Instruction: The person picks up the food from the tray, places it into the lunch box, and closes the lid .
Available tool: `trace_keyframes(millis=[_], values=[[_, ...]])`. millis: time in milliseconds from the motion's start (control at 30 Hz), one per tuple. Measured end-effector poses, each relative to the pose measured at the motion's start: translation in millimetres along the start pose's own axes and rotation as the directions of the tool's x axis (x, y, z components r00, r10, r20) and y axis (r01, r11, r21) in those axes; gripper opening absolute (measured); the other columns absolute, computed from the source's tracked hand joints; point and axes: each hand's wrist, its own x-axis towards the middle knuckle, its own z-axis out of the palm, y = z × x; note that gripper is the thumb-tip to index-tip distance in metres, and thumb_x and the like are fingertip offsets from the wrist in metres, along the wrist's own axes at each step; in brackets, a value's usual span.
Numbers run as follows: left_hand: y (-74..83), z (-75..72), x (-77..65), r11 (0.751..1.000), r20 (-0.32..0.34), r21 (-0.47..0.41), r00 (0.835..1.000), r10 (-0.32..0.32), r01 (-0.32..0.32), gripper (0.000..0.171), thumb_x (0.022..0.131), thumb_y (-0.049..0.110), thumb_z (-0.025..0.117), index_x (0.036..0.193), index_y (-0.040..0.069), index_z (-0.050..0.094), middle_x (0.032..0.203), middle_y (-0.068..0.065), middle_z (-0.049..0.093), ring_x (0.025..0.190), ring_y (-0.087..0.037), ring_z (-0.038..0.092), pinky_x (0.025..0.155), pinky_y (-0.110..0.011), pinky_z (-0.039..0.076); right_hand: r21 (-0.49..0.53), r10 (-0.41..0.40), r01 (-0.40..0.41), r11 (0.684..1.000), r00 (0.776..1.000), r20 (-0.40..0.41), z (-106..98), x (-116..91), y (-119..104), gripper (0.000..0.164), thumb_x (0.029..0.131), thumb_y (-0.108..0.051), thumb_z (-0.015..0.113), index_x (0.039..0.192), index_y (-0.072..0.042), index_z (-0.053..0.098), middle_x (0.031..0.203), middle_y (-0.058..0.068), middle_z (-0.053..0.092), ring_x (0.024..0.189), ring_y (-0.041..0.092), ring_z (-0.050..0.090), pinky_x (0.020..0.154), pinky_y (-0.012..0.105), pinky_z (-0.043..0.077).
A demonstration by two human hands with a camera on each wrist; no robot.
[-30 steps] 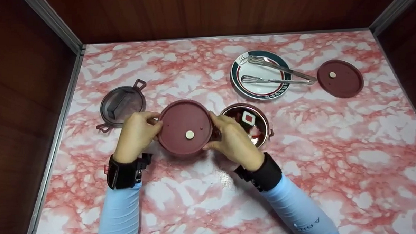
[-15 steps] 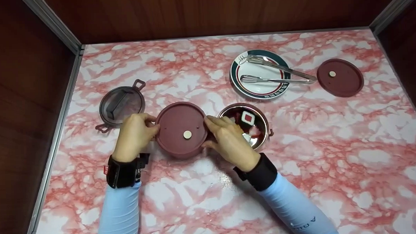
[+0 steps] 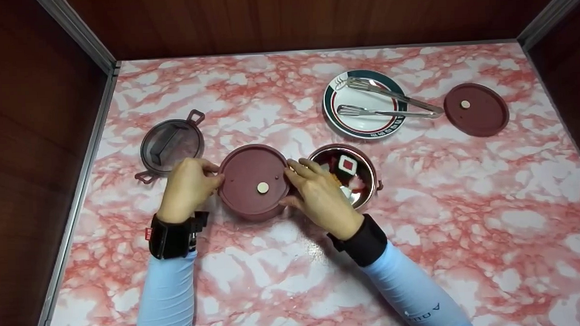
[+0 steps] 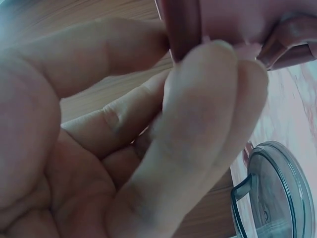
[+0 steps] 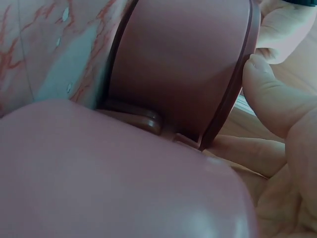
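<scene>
A round maroon lid [image 3: 253, 179] with a cream disc on it covers a maroon pot [image 5: 178, 54], left of centre in the head view. My left hand [image 3: 187, 188] pinches the lid's left edge, thumb on the rim and fingers curled near the pot's side handle [image 4: 292, 39]. At the opposite edge, my right hand [image 3: 322, 195] holds the rim between thumb and fingers. Beside that hand stands a second pot [image 3: 373, 167], uncovered, containing a white-and-red sushi-like piece [image 3: 347, 165] and other food pieces partly hidden by the hand.
A clear-lidded pan [image 3: 173, 143] with two loop handles lies behind my left hand. At the back right, metal tongs [image 3: 389, 113] rest across a green-rimmed plate [image 3: 334, 113]. Another maroon lid [image 3: 479, 115] lies farther right. Dark wooden panels [image 3: 285, 18] border the table.
Both hands have brought the lid slightly left and toward me, down onto the left pot. During the last half second it has hardly moved, while my right fingers have straightened a little.
</scene>
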Motion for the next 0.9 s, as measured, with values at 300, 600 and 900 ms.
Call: trace_keyframes(millis=[300,600,900], values=[[-0.2,-1.1,-0.1,0.999,0.001,0.03,1.0,-0.015,0.015,0.015,0.086,0.015,0.073,0.092,0.002,0.077,0.075,-0.007,0.072,0.065,-0.019,0.065,0.063,-0.034,0.049,-0.025,-0.003,0.003,1.0,1.0,0.007,2,0,2,0.063,0.086,-0.038,0.074,0.132,0.003,0.061,0.141,0.017,0.053,0.135,0.038,0.043,0.109,0.05,0.035],[-1.3,-0.6,0.6,1.0,-0.003,0.029,1.0,-0.008,0.008,0.014,0.085,0.016,0.074,0.089,0.004,0.078,0.074,-0.006,0.072,0.065,-0.02,0.064,0.064,-0.036,0.049,-0.048,0.014,-0.012,0.999,0.999,0.036,0,0,-3,0.075,0.085,-0.049,0.071,0.138,0.002,0.055,0.145,0.019,0.049,0.138,0.036,0.039,0.112,0.05,0.03],[-4.3,-2.9,1.9,1.0,0.049,0.017,0.999,-0.011,0.01,0.022,0.087,0.017,0.076,0.105,0.005,0.077,0.079,-0.005,0.072,0.068,-0.019,0.062,0.062,-0.035,0.046,-0.069,0.038,-0.036,0.997,0.999,0.025,11,1,-11,0.085,0.086,-0.057,0.066,0.143,0.004,0.047,0.15,0.021,0.042,0.141,0.038,0.034,0.114,0.052,0.026]])
